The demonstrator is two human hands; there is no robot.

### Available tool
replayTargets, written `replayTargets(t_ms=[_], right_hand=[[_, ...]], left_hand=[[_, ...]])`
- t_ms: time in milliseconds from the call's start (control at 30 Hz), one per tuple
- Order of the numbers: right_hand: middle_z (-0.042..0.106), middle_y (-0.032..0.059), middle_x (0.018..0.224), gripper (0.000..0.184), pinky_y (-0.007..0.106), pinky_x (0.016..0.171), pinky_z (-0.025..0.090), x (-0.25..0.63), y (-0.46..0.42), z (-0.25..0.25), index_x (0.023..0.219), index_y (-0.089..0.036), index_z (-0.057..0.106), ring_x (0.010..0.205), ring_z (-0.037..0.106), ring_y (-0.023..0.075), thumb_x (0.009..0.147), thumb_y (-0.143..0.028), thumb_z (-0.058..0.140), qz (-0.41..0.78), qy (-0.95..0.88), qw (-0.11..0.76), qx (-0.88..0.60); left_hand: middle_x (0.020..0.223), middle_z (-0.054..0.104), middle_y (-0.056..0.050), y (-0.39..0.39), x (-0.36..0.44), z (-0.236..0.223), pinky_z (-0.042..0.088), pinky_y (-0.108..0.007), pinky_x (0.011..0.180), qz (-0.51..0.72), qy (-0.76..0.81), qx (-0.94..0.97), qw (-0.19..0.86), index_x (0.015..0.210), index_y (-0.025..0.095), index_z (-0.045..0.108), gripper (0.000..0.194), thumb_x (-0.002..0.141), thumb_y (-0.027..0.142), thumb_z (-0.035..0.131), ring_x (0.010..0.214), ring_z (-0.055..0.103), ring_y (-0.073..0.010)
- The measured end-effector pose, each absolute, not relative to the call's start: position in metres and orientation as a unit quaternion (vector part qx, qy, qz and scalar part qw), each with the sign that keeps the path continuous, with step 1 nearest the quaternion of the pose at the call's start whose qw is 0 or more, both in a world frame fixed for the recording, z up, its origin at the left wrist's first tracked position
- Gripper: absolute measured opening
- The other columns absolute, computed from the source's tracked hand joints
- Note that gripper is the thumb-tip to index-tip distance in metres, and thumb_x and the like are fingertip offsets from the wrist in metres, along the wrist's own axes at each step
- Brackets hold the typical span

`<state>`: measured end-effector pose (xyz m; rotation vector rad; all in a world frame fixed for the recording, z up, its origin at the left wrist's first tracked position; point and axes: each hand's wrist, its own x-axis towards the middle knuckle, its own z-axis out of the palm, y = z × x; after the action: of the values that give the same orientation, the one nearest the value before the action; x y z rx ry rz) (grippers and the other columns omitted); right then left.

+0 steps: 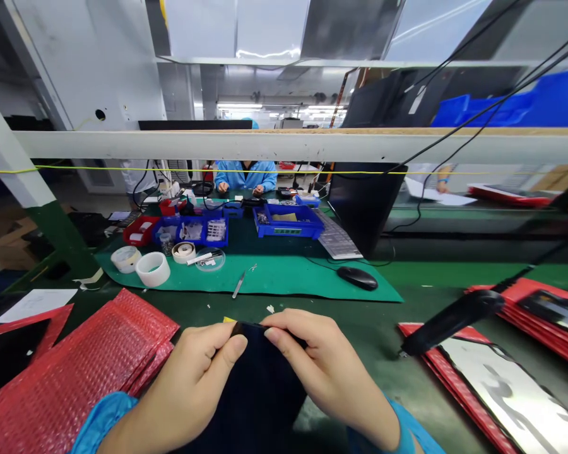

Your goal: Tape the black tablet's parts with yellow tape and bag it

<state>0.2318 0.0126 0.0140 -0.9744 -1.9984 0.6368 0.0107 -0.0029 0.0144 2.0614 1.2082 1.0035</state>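
Note:
A dark flat panel (253, 397) with a glossy black face lies in front of me at the near edge of the bench. My left hand (196, 372) pinches its far left corner between thumb and fingers. Close beside it, my right hand (317, 366) grips the far edge, thumb on top. Both hands are closed, and the fingertips under the panel are hidden. A small yellow piece (228, 320) shows just behind the left fingertips. White scraps (270, 309) lie on the bench beyond the hands.
Red bubble bags (76, 366) are stacked at left. An electric screwdriver (454, 321) hangs at right above a silvery panel (506, 391) on red bags. Tweezers (239, 285), tape rolls (153, 269), parts bins (288, 221) and a mouse (357, 278) occupy the green mat. A co-worker (246, 175) sits opposite.

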Motion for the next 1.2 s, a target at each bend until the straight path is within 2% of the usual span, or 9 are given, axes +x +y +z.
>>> replayTargets(t_ms=[133, 433, 667, 767, 900, 1000, 1200], right_hand=[[0.080, 0.0011, 0.093, 0.021, 0.029, 0.074, 0.050, 0.233, 0.011, 0.015, 0.104, -0.025, 0.078, 0.081, 0.072, 0.0175, 0.109, -0.030, 0.058, 0.270, -0.792, 0.387, -0.387], [0.079, 0.0001, 0.091, 0.023, 0.028, 0.073, 0.049, 0.231, 0.007, 0.018, 0.102, -0.025, 0.077, 0.079, 0.071, 0.0161, 0.109, -0.028, 0.056, 0.278, -0.793, 0.394, -0.371], [0.079, 0.0001, 0.091, 0.022, 0.026, 0.072, 0.048, 0.232, 0.005, 0.018, 0.105, -0.025, 0.078, 0.079, 0.070, 0.0152, 0.109, -0.025, 0.056, 0.283, -0.791, 0.401, -0.365], [0.076, 0.0000, 0.085, 0.022, 0.026, 0.069, 0.046, 0.231, 0.005, 0.017, 0.105, -0.024, 0.077, 0.075, 0.067, 0.0146, 0.109, -0.025, 0.056, 0.248, -0.800, 0.412, -0.359], [0.071, -0.0004, 0.079, 0.019, 0.027, 0.065, 0.042, 0.229, 0.005, 0.013, 0.106, -0.023, 0.075, 0.070, 0.063, 0.0142, 0.109, -0.023, 0.056, 0.165, -0.824, 0.413, -0.351], [0.070, -0.0002, 0.079, 0.018, 0.027, 0.066, 0.042, 0.227, 0.007, 0.009, 0.108, -0.022, 0.074, 0.070, 0.062, 0.0145, 0.109, -0.021, 0.056, 0.126, -0.833, 0.413, -0.345], [0.071, 0.0010, 0.078, 0.018, 0.028, 0.067, 0.043, 0.224, 0.011, 0.009, 0.106, -0.020, 0.073, 0.070, 0.064, 0.0157, 0.109, -0.020, 0.055, 0.078, -0.843, 0.418, -0.331]], left_hand=[[0.064, 0.063, 0.001, -0.009, 0.010, 0.020, 0.047, -0.024, 0.054, 0.380, 0.436, 0.764, 0.286, 0.070, 0.021, 0.056, 0.045, 0.110, 0.039, 0.047, 0.058, 0.058, -0.0146], [0.065, 0.067, 0.000, -0.010, 0.010, 0.018, 0.051, -0.022, 0.056, 0.403, 0.421, 0.757, 0.294, 0.072, 0.020, 0.064, 0.043, 0.109, 0.037, 0.050, 0.060, 0.062, -0.0159], [0.063, 0.065, 0.000, -0.012, 0.011, 0.023, 0.048, -0.020, 0.056, 0.400, 0.429, 0.751, 0.303, 0.069, 0.019, 0.064, 0.045, 0.107, 0.038, 0.052, 0.059, 0.061, -0.0145], [0.062, 0.065, 0.001, -0.009, 0.009, 0.021, 0.045, -0.020, 0.053, 0.407, 0.439, 0.748, 0.285, 0.070, 0.018, 0.067, 0.043, 0.106, 0.038, 0.054, 0.056, 0.059, -0.0132], [0.069, 0.074, 0.002, -0.002, 0.005, 0.020, 0.050, -0.017, 0.061, 0.461, 0.438, 0.720, 0.278, 0.077, 0.021, 0.078, 0.030, 0.101, 0.031, 0.062, 0.063, 0.068, -0.0124], [0.068, 0.075, 0.004, 0.002, 0.003, 0.021, 0.050, -0.015, 0.060, 0.479, 0.435, 0.713, 0.269, 0.076, 0.022, 0.081, 0.027, 0.098, 0.027, 0.066, 0.061, 0.067, -0.0105], [0.073, 0.078, 0.002, 0.005, 0.000, 0.021, 0.053, -0.018, 0.065, 0.455, 0.442, 0.705, 0.317, 0.087, 0.023, 0.087, 0.025, 0.099, 0.029, 0.065, 0.067, 0.070, -0.0130]])
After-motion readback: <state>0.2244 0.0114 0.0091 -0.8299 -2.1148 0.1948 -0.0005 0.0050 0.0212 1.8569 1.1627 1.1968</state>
